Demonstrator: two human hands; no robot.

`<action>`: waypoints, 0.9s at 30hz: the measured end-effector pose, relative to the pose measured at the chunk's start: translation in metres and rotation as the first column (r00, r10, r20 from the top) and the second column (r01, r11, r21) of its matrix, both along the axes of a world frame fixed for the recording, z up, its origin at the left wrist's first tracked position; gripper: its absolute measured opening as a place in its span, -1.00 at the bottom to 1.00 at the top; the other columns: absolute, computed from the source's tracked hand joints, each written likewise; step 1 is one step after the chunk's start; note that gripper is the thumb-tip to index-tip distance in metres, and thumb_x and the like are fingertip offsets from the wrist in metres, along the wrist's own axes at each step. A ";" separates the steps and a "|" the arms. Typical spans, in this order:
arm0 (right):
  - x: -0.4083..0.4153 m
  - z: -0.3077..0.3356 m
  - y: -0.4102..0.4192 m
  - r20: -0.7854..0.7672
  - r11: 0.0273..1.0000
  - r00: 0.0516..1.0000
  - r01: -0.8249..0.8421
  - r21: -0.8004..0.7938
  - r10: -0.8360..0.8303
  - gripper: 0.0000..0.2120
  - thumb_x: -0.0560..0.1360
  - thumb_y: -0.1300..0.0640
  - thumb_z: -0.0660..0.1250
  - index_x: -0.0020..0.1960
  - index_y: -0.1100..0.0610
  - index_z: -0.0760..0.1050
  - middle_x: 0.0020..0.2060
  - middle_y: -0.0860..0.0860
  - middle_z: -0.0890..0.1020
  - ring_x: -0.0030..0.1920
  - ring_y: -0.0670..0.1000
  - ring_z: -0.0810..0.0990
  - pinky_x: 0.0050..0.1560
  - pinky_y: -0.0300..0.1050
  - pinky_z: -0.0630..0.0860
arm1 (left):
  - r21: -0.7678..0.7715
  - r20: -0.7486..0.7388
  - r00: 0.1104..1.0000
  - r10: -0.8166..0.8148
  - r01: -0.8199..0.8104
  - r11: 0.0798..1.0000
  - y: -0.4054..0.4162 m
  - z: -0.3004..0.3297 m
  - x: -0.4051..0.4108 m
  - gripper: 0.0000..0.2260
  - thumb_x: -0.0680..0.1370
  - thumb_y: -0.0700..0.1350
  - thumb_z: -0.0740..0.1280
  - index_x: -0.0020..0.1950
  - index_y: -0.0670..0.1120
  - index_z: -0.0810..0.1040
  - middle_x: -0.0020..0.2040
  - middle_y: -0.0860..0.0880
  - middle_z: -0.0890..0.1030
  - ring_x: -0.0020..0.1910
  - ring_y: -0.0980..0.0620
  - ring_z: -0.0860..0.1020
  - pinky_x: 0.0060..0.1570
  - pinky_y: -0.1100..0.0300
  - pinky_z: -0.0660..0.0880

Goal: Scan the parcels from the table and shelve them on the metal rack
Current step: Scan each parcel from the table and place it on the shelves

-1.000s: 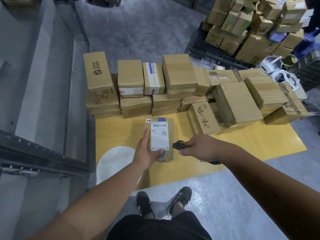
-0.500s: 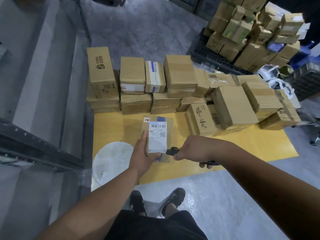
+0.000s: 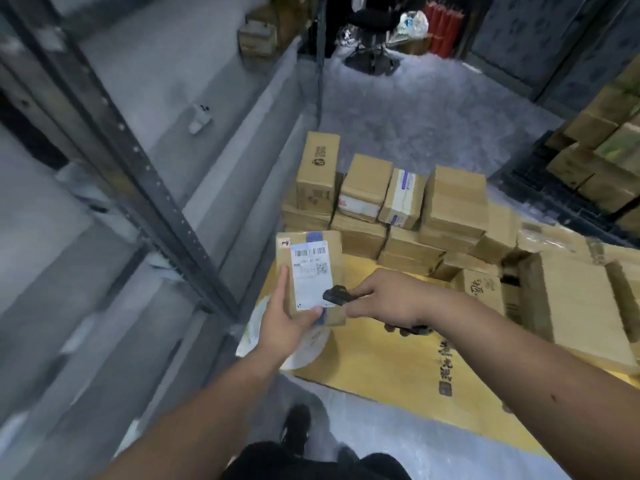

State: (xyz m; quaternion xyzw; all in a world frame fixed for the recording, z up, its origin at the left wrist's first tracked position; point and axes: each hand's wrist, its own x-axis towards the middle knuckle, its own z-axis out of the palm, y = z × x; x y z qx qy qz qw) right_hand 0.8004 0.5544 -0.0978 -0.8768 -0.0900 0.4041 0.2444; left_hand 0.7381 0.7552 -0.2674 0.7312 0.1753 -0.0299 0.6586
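Cardboard parcel gripped by left hand; right hand clasps scanner beside rack.

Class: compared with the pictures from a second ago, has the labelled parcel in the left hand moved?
Yes. The labelled parcel, held by the left hand, has come up off the yellow table toward the metal rack on the left.

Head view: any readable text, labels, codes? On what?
Nothing reads with certainty.
Held parcel, white label: barcode, QR code, text blurred.
Yellow tabletop: dark printed characters, blurred.
Upright carton: dark logo, illegible.
Carton by right arm: brush characters, unreadable.
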 end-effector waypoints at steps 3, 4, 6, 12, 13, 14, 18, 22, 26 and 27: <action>0.006 0.027 0.036 0.090 0.966 0.963 -0.259 0.022 0.256 -0.63 0.55 -0.17 0.43 0.11 0.13 0.68 -0.52 -0.05 0.46 -0.57 -0.04 0.40 -0.49 -0.23 0.33 | 0.067 0.061 0.979 0.194 -0.198 0.978 0.028 0.033 -0.027 -0.03 0.47 -0.20 0.59 0.67 0.26 0.09 0.31 0.62 0.40 0.35 0.49 0.41 0.34 0.26 0.43; 0.006 0.037 0.050 0.139 0.935 0.927 -0.354 0.021 0.348 -0.66 0.55 -0.17 0.43 0.10 0.10 0.69 -0.55 -0.11 0.47 -0.57 -0.11 0.41 -0.49 -0.24 0.34 | 0.073 0.103 0.964 0.245 -0.253 0.965 0.033 0.050 -0.038 -0.02 0.46 -0.18 0.60 0.66 0.28 0.09 0.35 0.58 0.41 0.38 0.45 0.41 0.40 0.18 0.43; 0.000 0.056 0.075 0.240 0.849 0.825 -0.529 0.007 0.512 -0.68 0.53 -0.20 0.44 0.05 0.04 0.71 -0.41 -0.10 0.59 -0.38 -0.10 0.54 -0.36 -0.18 0.41 | 0.106 0.171 0.916 0.364 -0.384 0.917 0.047 0.073 -0.063 -0.03 0.46 -0.22 0.59 0.61 0.37 0.10 0.34 0.46 0.50 0.32 0.40 0.50 0.35 0.15 0.53; -0.048 0.119 0.149 0.421 0.589 0.527 -0.808 -0.024 0.739 -0.66 0.47 -0.27 0.45 0.03 -0.03 0.72 -0.15 0.02 0.72 -0.13 0.06 0.67 -0.18 -0.06 0.52 | 0.240 0.369 0.705 0.606 -0.702 0.671 0.087 0.144 -0.156 -0.02 0.40 -0.11 0.64 0.51 0.55 0.13 0.46 0.39 0.42 0.44 0.33 0.41 0.41 0.26 0.39; -0.059 0.130 0.160 0.436 0.553 0.491 -0.833 -0.020 0.754 -0.65 0.45 -0.28 0.46 0.04 -0.04 0.72 -0.12 0.02 0.74 -0.09 0.07 0.69 -0.16 -0.04 0.54 | 0.248 0.400 0.668 0.627 -0.738 0.628 0.094 0.155 -0.172 -0.02 0.41 -0.13 0.63 0.52 0.53 0.12 0.44 0.44 0.42 0.43 0.36 0.41 0.37 0.35 0.38; -0.071 0.140 0.171 0.452 0.511 0.449 -0.860 -0.016 0.771 -0.63 0.43 -0.29 0.46 0.06 -0.05 0.72 -0.08 0.02 0.75 -0.05 0.10 0.71 -0.10 -0.01 0.59 | 0.253 0.443 0.633 0.635 -0.768 0.589 0.096 0.170 -0.187 -0.02 0.43 -0.18 0.62 0.54 0.50 0.12 0.42 0.48 0.42 0.43 0.37 0.41 0.35 0.39 0.39; -0.125 0.182 0.210 0.535 0.343 0.278 -0.939 -0.024 0.798 -0.61 0.44 -0.27 0.46 0.08 -0.01 0.72 -0.06 0.05 0.75 -0.05 0.07 0.71 0.00 0.01 0.62 | 0.305 0.566 0.503 0.654 -0.864 0.401 0.113 0.221 -0.250 -0.02 0.39 -0.10 0.63 0.51 0.56 0.12 0.54 0.20 0.42 0.49 0.19 0.42 0.48 0.04 0.41; -0.177 0.220 0.234 0.627 0.209 0.126 -0.976 -0.061 0.769 -0.65 0.49 -0.26 0.46 0.12 -0.04 0.71 -0.06 0.03 0.73 -0.02 0.08 0.68 0.01 0.00 0.61 | 0.361 0.657 0.420 0.626 -0.904 0.228 0.140 0.267 -0.303 0.02 0.39 -0.10 0.65 0.54 0.53 0.07 0.51 0.17 0.46 0.46 0.21 0.44 0.45 0.12 0.43; -0.221 0.250 0.265 0.689 0.144 0.030 -0.984 -0.107 0.724 -0.51 0.46 -0.33 0.44 0.17 0.02 0.69 0.00 0.05 0.74 0.01 0.09 0.69 0.07 0.05 0.64 | 0.277 0.736 0.304 0.605 -0.950 0.142 0.171 0.309 -0.347 0.00 0.41 -0.08 0.64 0.55 0.52 0.08 0.49 0.18 0.47 0.44 0.23 0.47 0.46 0.01 0.44; -0.230 0.257 0.274 0.699 0.138 0.018 -0.984 -0.115 0.715 -0.48 0.46 -0.34 0.44 0.19 0.04 0.68 0.03 0.06 0.74 0.03 0.09 0.69 0.11 0.08 0.65 | 0.258 0.755 0.276 0.595 -0.959 0.119 0.179 0.318 -0.359 -0.01 0.40 -0.05 0.63 0.54 0.53 0.07 0.50 0.19 0.46 0.44 0.23 0.46 0.46 0.00 0.44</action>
